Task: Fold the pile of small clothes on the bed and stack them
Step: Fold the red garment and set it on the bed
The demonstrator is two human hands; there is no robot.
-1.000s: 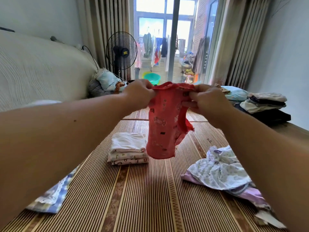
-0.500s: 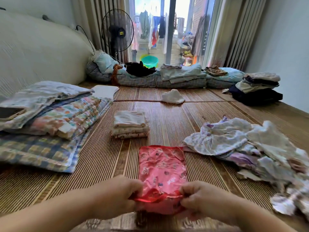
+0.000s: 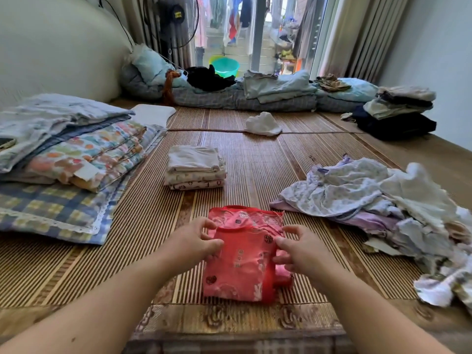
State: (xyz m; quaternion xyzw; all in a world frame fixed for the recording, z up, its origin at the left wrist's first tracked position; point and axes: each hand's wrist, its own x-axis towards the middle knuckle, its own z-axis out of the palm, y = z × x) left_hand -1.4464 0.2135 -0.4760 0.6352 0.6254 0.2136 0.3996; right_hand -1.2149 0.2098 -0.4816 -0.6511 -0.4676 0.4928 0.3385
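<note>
Red garment [image 3: 242, 254] lying flat on the mat [image 3: 255, 159], just nearer than the folded stack [image 3: 195, 167], long axis running toward that stack, left hand [image 3: 196, 242] and right hand [image 3: 298, 249] pinching its side edges, about equally near.

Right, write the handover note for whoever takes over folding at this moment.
Left hand and right hand: each pinches a side of the red garment, which lies on the mat partly folded.
Done: a small folded stack sits just beyond it.
Left: finish this fold, add it to the stack, then work through the unfolded pile on the right.
</note>
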